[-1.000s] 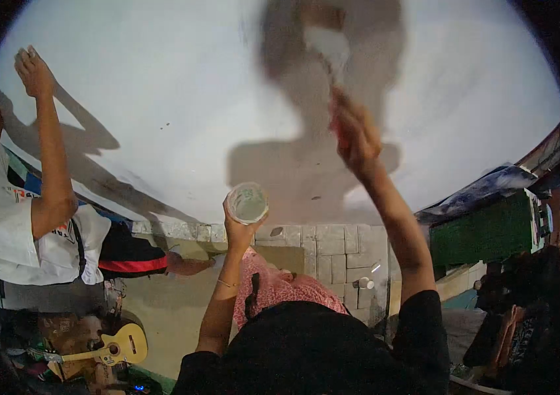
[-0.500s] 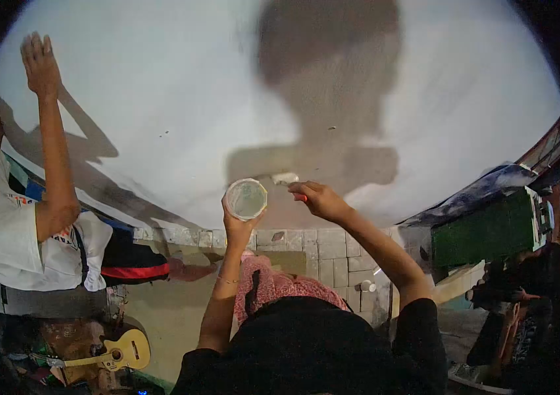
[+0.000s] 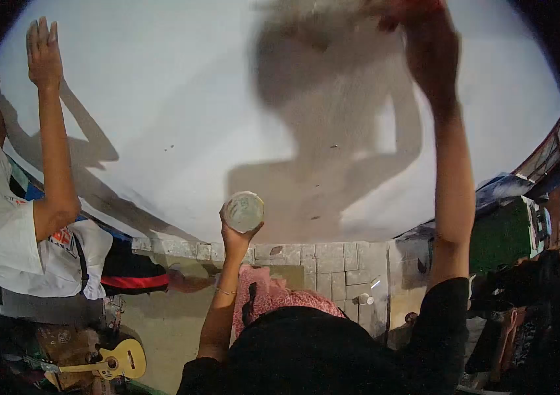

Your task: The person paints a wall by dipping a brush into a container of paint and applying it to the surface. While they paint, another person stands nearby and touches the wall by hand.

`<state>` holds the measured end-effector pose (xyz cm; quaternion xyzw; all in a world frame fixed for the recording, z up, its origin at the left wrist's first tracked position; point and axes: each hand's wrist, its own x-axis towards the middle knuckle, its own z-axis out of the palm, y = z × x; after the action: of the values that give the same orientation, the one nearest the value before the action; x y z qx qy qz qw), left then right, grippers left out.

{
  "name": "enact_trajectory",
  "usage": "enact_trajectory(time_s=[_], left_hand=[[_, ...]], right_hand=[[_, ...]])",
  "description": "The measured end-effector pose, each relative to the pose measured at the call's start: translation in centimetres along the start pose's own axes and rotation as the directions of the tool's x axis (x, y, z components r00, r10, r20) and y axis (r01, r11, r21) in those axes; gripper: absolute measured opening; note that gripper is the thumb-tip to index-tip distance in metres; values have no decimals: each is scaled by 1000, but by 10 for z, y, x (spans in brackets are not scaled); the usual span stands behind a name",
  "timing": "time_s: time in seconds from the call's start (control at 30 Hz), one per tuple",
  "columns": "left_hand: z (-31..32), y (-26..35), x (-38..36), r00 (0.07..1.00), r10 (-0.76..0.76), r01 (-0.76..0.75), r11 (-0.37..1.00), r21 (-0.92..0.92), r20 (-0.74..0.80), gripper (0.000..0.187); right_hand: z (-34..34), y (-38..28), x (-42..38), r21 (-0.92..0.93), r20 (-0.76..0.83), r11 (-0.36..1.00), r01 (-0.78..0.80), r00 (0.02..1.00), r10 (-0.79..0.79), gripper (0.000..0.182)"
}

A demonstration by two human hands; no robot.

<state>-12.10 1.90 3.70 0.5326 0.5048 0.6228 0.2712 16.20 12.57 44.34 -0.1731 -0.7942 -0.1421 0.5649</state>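
Observation:
My left hand [image 3: 236,241] is wrapped round a round open tub [image 3: 244,212], which has a pale whitish coating inside. It holds the tub in front of the white wall [image 3: 181,85]. Raised high at the top edge, my right hand [image 3: 430,49] is dark and blurred by motion. Its fingers are closed on the red handle of a paintbrush [image 3: 418,6]; the brush's head is too blurred to make out clearly. My head and arm throw a large shadow across the wall.
At left, another person in a white shirt [image 3: 10,243] has a hand [image 3: 44,62] raised at the wall. A yellow guitar [image 3: 122,359] lies lower left. A dark green box-like piece [image 3: 497,240] stands at right. Grey blocks [image 3: 332,263] line the wall's foot, with a small white cup [image 3: 364,299] nearby.
My right hand has swung with the paintbrush from beside the tub up to the top of the view. The tub sits slightly lower in view. The other person's raised hand has shifted slightly upward.

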Motion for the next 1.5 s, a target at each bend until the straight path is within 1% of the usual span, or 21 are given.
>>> enact_trajectory(time_s=[0.03,0.1,0.13,0.17,0.27,0.3,0.33,0.37,0.47,0.53,0.67,0.8,0.87,0.93,1.0,1.07,1.1,1.13,1.3,1.37,1.5], left_hand=[[0,15,3,964,-267,247,867,-432,16,82],[2,21,3,864,-481,411,502,-761,149,83],[2,15,2,952,-304,296,863,-409,48,85],[2,10,1,995,-86,84,996,44,44,89],[4,2,6,995,-90,85,987,137,35,95],[5,2,7,995,-90,84,987,137,38,95],[7,1,9,995,-93,86,982,169,38,97],[8,1,11,995,-96,87,976,200,37,99],[11,-5,14,998,-43,36,987,157,41,98],[8,13,14,998,-25,15,985,172,59,97],[8,30,15,995,-37,37,999,5,95,90],[9,22,14,987,-110,112,994,-11,116,87],[12,22,12,995,-43,35,996,83,86,84],[10,28,10,992,-48,40,997,72,118,84],[11,33,9,987,-57,49,997,57,153,85],[12,36,8,988,-66,47,990,137,137,87],[14,25,7,987,-64,45,990,134,144,87],[18,5,6,978,-139,152,986,-74,153,89],[24,42,0,910,-308,408,780,-474,277,92],[25,22,-1,979,20,-34,998,61,204,91],[25,30,-1,980,20,-13,999,-35,196,90]], right_hand=[[-6,-9,25,87,-55,996,26,998,-21,13],[-14,-31,58,129,-163,962,241,962,-219,10],[-19,-35,63,103,-184,938,332,933,-310,11],[-23,-38,67,74,-204,905,419,895,-398,11],[-33,-28,61,-417,-193,763,495,772,-606,16],[-29,-29,48,5,-180,908,419,893,-412,16],[-24,-33,37,417,-72,878,233,972,-224,17],[-23,-41,28,562,60,819,-114,993,97,17],[-11,-29,18,227,228,948,-223,959,170,14],[-22,-28,37,164,174,974,-160,976,131,12],[-47,-7,87,66,72,943,326,941,-330,12],[-84,-4,139,-215,26,675,706,695,-719,14],[-85,-2,137,-161,-93,707,689,703,-705,12],[-84,5,104,-471,-109,730,496,788,-606,15],[-68,20,58,-374,-100,774,511,807,-582,19],[-54,5,-8,-695,-33,707,130,977,-212,22],[-30,-18,-25,-522,-66,852,47,993,-95,27],[-21,-7,-46,-279,-37,929,245,963,-265,28],[10,-42,-158,-270,144,940,211,973,-177,43],[21,-54,-204,-244,215,960,137,973,-84,39],[37,-84,-279,-203,351,979,8,934,65,31]])
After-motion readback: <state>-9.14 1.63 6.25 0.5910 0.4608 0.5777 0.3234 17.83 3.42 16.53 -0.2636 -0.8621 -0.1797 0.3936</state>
